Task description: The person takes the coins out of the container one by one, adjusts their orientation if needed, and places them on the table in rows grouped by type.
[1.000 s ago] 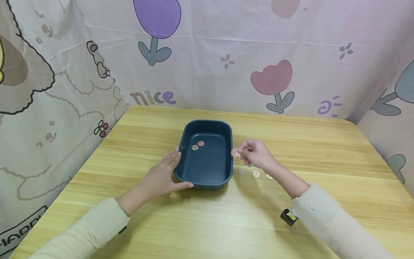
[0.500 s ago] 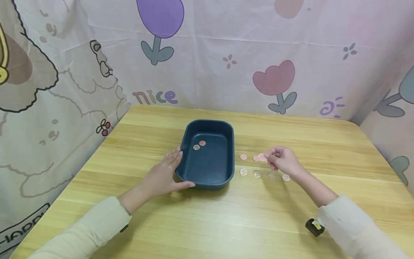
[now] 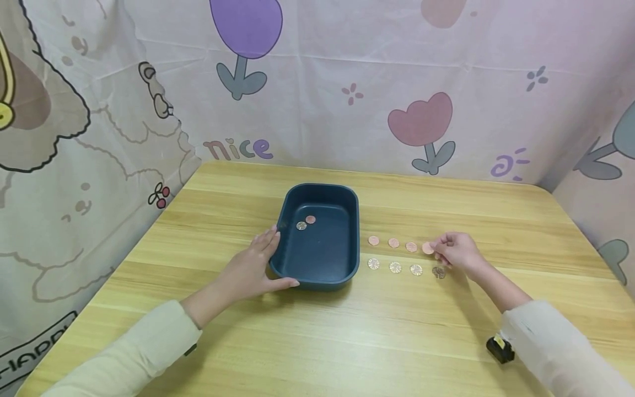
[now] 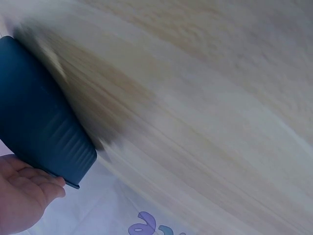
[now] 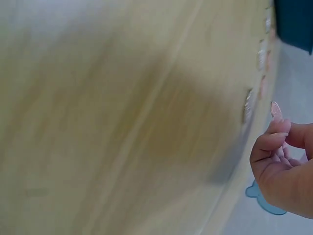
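Note:
A deep blue rectangular box (image 3: 323,285) stands on the table, with two small coins, one copper (image 3: 310,219) and one paler (image 3: 301,226), lying on its floor. My left hand (image 3: 250,270) rests against its near left corner, fingers along the left rim and thumb along the front. To the right of the box, my right hand (image 3: 458,252) pinches a copper coin (image 5: 276,110) between thumb and fingertip, at the end of a back row of copper coins (image 3: 393,243). A front row of paler coins (image 3: 395,267) lies parallel to it, one darker coin (image 3: 439,272) just below the right hand.
The wooden table (image 3: 317,342) reaches back to a patterned cloth (image 3: 317,110) that hangs behind and at both sides. A small black device (image 3: 500,349) is fixed at the right sleeve cuff.
My right hand has moved rightward from the box's right rim along the back row, a copper coin pinched in it, uncovering the coins behind it. The left hand stays on the box.

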`<state>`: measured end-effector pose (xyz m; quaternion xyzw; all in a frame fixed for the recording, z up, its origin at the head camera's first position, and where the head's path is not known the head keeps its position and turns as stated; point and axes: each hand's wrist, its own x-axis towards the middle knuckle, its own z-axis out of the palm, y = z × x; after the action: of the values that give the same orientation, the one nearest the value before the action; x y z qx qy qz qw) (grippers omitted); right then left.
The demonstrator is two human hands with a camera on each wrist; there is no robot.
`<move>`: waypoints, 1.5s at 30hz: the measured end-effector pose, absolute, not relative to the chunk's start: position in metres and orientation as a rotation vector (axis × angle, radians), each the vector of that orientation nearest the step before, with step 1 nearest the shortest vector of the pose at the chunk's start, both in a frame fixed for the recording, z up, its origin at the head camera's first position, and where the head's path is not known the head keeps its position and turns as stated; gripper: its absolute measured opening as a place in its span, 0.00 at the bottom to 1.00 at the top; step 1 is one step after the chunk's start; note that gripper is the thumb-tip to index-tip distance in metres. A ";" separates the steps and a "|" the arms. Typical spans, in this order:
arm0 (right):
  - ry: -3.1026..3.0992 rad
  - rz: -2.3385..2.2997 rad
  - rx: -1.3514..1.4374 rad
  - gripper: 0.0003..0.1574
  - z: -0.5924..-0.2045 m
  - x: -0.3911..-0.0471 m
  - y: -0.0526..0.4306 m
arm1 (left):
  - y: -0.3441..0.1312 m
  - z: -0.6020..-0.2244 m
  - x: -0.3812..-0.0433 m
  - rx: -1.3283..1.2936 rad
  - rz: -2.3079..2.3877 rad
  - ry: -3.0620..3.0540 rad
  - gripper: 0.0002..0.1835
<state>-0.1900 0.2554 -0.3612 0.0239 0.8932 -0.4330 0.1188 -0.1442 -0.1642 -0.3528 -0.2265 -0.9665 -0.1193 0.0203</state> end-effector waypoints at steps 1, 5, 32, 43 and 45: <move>2.619 -1.242 0.064 0.13 -0.363 -0.192 0.257 | -0.164 -0.353 -0.144 -0.703 -0.368 -2.998 0.57; 2.654 -1.125 0.035 0.12 -0.369 -0.200 0.264 | -0.165 -0.354 -0.144 -0.704 -0.366 -2.997 0.57; 2.951 -0.986 -0.073 0.11 -0.355 -0.203 0.247 | -0.165 -0.354 -0.145 -0.733 -0.360 -2.968 0.57; 2.902 -1.183 -0.123 0.09 -0.331 -0.200 0.212 | -0.165 -0.354 -0.145 -0.739 -0.361 -2.963 0.57; 2.899 -1.197 -0.146 0.09 -0.327 -0.199 0.205 | -0.165 -0.354 -0.145 -0.734 -0.363 -2.962 0.57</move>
<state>-0.1993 0.2048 -0.3270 -0.0466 0.9233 -0.3812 0.0011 -0.1448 -0.1651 -0.3539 -0.2387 -0.9633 -0.1182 0.0342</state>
